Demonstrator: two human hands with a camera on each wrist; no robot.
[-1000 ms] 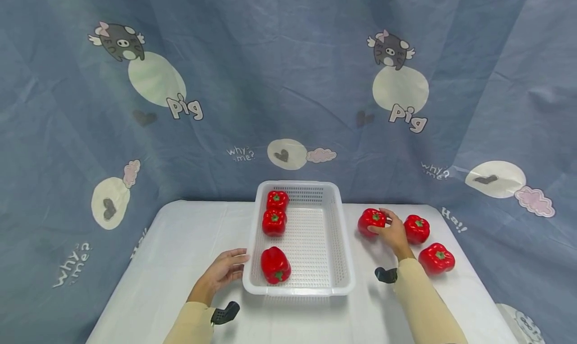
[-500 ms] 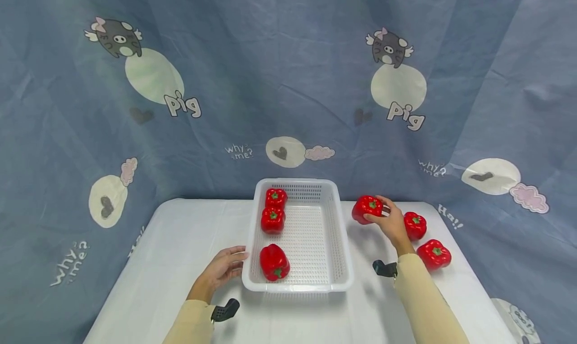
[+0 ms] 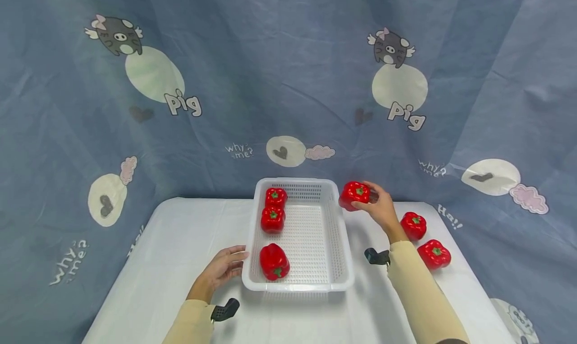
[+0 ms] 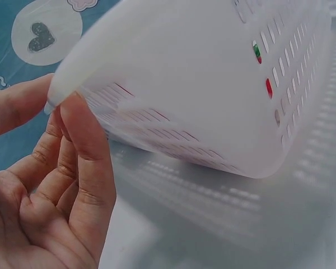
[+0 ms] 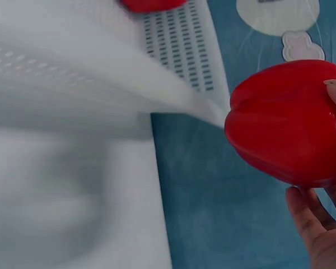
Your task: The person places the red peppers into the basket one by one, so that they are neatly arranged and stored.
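A red bell pepper (image 3: 354,196) is held by my right hand (image 3: 379,207), thumb in front and fingers behind, raised at the right rim of a white plastic basket (image 3: 295,287). In the right wrist view the pepper (image 5: 291,123) lies on its side between thumb and fingers. My left hand (image 3: 224,267) pinches the basket's left rim; the left wrist view shows thumb and forefinger on that edge (image 4: 73,78). Three red peppers are inside along the left wall: one at the back (image 3: 276,198), one just before it (image 3: 273,220), one lying nearer the front (image 3: 274,262).
Two more red peppers stand on the white table (image 3: 180,244) at the right, one farther back (image 3: 413,226) and one nearer (image 3: 434,254), beside my right forearm. A blue patterned cloth (image 3: 216,73) hangs behind the table's back edge.
My right hand has lifted its pepper off the table and carried it left and up to the basket's right rim. The left hand has stayed at the left rim.
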